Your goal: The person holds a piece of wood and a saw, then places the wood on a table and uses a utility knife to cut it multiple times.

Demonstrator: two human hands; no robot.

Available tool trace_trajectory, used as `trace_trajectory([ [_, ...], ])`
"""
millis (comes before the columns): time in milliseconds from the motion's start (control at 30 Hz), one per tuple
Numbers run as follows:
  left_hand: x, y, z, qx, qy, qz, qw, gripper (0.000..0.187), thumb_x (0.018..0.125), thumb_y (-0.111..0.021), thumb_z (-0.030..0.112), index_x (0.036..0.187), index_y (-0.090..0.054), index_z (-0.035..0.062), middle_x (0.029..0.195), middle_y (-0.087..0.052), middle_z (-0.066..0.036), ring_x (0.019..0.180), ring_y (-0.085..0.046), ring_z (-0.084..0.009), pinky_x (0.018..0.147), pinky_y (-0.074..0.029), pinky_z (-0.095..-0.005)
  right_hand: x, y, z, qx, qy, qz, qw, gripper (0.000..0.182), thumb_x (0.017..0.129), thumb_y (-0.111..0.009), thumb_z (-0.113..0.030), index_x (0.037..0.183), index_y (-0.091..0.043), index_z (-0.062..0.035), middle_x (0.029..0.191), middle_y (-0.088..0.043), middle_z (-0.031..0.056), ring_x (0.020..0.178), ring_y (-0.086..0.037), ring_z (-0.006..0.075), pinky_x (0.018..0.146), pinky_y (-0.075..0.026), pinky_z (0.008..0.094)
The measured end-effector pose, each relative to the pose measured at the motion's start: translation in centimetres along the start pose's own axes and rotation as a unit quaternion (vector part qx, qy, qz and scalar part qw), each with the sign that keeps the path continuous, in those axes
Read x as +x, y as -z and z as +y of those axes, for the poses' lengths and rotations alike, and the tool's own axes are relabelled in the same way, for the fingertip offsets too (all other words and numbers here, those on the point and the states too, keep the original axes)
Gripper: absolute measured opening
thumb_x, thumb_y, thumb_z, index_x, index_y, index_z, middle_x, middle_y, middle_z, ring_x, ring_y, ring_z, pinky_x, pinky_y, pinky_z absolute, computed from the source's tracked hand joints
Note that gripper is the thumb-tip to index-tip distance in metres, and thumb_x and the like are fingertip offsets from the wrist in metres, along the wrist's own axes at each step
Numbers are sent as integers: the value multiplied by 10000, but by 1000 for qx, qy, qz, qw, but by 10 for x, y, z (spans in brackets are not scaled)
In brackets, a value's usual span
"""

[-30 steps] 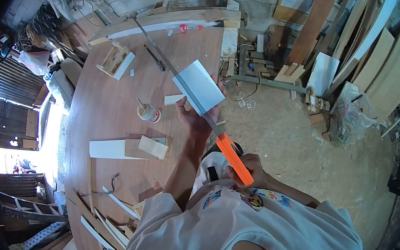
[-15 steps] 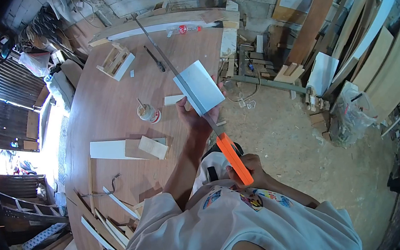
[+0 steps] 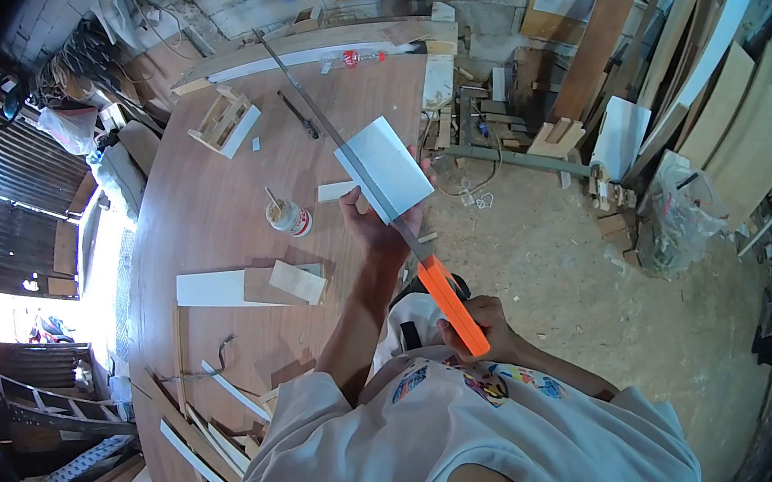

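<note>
In my left hand is a white rectangular board, gripped from below with the fingers partly hidden beneath it. My right hand is wrapped round the orange handle of a hand saw. The long narrow saw blade lies across the board's white face and reaches far over the table. Partly behind my left hand, a small white strip rests on the tabletop. A glass jar with a stick in it stands to the left of that hand.
On the wooden table are a slatted wooden piece, a screwdriver-like tool, a plastic bottle and board offcuts. Thin wood strips pile up at the near left. Planks lean on the wall at right.
The view has shifted very slightly. Both hands, the saw and the white board keep nearly the same positions.
</note>
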State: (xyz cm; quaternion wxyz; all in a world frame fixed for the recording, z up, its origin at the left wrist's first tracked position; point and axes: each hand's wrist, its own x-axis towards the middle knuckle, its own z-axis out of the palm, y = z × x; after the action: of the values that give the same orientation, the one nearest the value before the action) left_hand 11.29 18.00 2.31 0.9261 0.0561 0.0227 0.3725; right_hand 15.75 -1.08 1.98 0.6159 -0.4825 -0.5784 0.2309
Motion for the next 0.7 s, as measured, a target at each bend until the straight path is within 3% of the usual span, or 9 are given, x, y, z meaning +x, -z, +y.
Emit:
trace_trajectory([
  [100,-5,1,1,15,-3,6,1000,764,776,-462,443,1420,-292,68,1367,-407,-208,1184,-461,-396,1014,-364,-497,-6,-1,-2,-2,5,11,1000,198,673,-642,60,587,-494,-39,491,-470,44,363,-460,195,385,-350,281],
  [167,-9,6,1,-4,6,-21,1000,757,780,-462,437,1420,-296,68,1375,-401,-210,1198,-455,-401,1023,-362,-500,-12,2,-3,18,-26,-44,999,59,696,-669,7,726,-618,18,628,-611,81,518,-612,197,516,-482,270],
  [367,-21,11,9,21,-1,-71,997,747,794,-442,436,1425,-291,64,1399,-380,-214,1248,-415,-410,1064,-314,-506,-26,-8,-12,22,-31,-37,999,61,705,-672,0,713,-615,20,625,-608,86,515,-607,199,513,-481,273],
  [700,-58,-14,23,66,-8,-72,995,719,804,-416,454,1400,-337,60,1361,-433,-184,1191,-469,-370,1022,-354,-492,-56,-38,-41,15,-14,-22,1000,81,675,-691,3,691,-613,14,554,-557,76,463,-558,177,475,-445,270],
])
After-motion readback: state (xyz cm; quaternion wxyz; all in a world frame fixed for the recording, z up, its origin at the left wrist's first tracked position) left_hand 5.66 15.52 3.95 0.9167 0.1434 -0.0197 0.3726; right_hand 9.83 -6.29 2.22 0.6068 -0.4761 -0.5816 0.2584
